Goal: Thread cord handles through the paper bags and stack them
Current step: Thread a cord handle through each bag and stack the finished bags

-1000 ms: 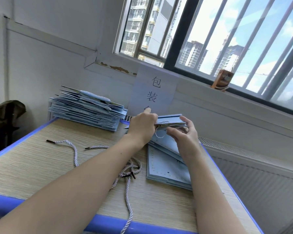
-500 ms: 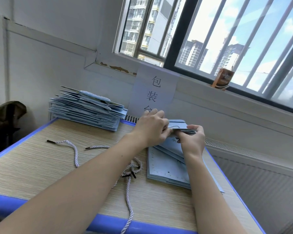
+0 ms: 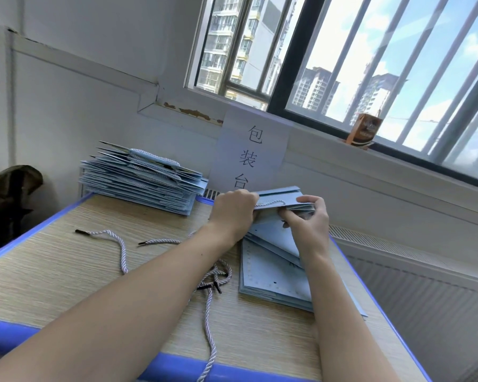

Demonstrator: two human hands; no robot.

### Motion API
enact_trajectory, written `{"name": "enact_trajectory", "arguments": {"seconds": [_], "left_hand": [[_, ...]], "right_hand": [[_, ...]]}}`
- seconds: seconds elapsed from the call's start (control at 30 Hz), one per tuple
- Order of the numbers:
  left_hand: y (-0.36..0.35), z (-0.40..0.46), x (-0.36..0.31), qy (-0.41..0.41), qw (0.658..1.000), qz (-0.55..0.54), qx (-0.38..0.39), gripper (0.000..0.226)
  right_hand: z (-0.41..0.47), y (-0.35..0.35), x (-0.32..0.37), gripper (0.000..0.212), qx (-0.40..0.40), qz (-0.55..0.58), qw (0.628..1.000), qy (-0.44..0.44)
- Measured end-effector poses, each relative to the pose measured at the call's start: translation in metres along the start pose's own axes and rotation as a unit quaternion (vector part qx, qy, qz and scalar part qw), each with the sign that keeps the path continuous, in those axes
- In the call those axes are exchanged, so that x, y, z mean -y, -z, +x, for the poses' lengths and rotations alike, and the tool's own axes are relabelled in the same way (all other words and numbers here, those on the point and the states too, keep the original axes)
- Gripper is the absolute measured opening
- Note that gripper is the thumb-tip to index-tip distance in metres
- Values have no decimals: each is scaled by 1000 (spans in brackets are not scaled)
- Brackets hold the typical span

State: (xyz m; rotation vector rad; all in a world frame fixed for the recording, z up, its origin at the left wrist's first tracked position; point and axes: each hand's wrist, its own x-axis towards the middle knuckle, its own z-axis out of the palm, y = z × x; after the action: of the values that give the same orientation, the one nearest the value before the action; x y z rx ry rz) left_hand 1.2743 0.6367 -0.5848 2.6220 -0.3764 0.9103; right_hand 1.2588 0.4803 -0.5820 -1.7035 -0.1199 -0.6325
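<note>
A folded paper bag [image 3: 280, 194] is held up above the far right part of the surface [image 3: 53, 271], between the two hands. Its long axis runs left to right, and its top edge is turned toward the person. The left hand [image 3: 233, 213] is closed on the left end of this edge, and the right hand [image 3: 309, 219] is closed on the right end, with the thumb on top and the fingers curled below. A short loop of cord [image 3: 269, 203] is seen along the edge between the two grips, just beside the left hand, so the left hand is judged to be the nearer one for pulling it. Whether the cord ends are already passed through both holes cannot be told, because the fingers hide them.

The bag is pale blue, flat and thin, with a folded band at the top. It is judged to bend easily if it is squeezed.

Below the hands, a low pile of unthreaded bags [image 3: 271, 274] lies on the surface, and small holes are visible near its edge. At the far left, a higher stack of finished bags [image 3: 138, 183] is placed, well apart from the hands. Loose cords [image 3: 116, 241] lie on the surface to the left of the low pile.
</note>
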Motion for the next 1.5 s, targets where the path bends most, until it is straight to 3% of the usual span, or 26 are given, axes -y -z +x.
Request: {"name": "enact_trajectory", "arguments": {"seconds": [0.17,0.27,0.4,0.5,0.6,0.8,0.97,1.13,1.27,1.5], "left_hand": [[-4,5,6,-17,1000,-4,16,4],[-2,5,2,-60,996,-33,51,24],[-1,2,-6,-97,993,-45,40,21],[1,5,-4,-59,995,-80,3,22],[6,9,-3,-8,991,-131,-10,24],[3,11,-4,17,985,-174,8,25],[4,11,-6,19,982,-186,11,25],[7,9,-10,14,986,-167,20,27],[7,5,-14,-6,988,-152,39,19],[3,3,-17,-21,991,-120,50,22]], "right_hand": [[0,-1,-1,31,-11,-4,1000,14],[2,0,-8,30,-40,-20,999,16],[5,0,-8,35,-66,9,998,16],[2,2,-3,49,-55,48,997,34],[-3,-1,0,60,-65,15,992,109],[-5,-8,0,31,-119,-113,960,226],[-5,-8,1,26,-162,-167,925,299],[-4,-11,0,13,-154,-218,918,292],[-5,-9,-2,10,-166,-311,911,213],[0,-7,-8,16,-133,-283,937,156]]}}
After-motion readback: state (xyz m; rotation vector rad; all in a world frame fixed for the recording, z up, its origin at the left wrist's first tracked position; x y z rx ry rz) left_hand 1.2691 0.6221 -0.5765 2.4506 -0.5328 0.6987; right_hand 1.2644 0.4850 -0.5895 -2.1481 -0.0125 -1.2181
